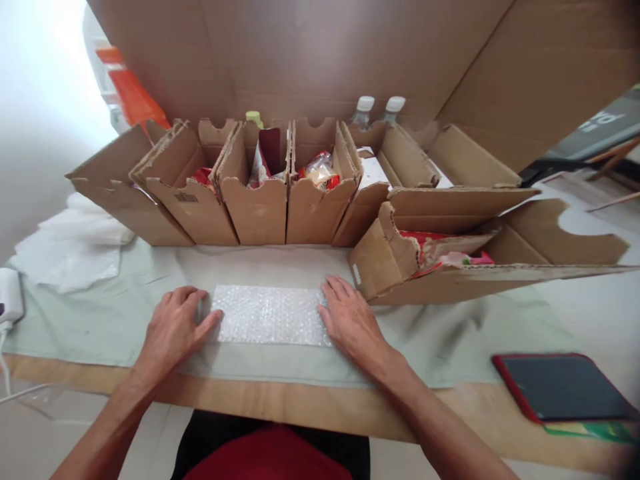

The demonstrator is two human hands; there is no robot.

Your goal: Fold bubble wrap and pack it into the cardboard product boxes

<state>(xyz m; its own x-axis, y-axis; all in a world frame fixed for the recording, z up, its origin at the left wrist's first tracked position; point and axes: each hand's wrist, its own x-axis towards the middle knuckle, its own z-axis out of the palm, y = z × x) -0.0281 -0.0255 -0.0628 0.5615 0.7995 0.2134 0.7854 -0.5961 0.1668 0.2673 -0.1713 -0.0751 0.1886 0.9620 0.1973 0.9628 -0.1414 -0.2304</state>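
A flat rectangle of bubble wrap (273,315) lies on the pale green cloth (240,363) in front of me. At its left end is my left hand (175,325), thumb stretched to the edge and fingers loosely bent, gripping nothing. My right hand (351,318) rests flat over the right end, its fingers extended and thumb apart. Just beyond the right fingertips stands the near corner of a cardboard box (440,283) holding red and pink packets (445,253).
Several cardboard boxes (260,217) stand in a row behind, some with snack packets (321,171). A tall cardboard panel (325,60) backs them. Folded white wrap (83,230) lies left; a red-edged tablet (565,387) lies right. A white power adapter (10,297) sits far left.
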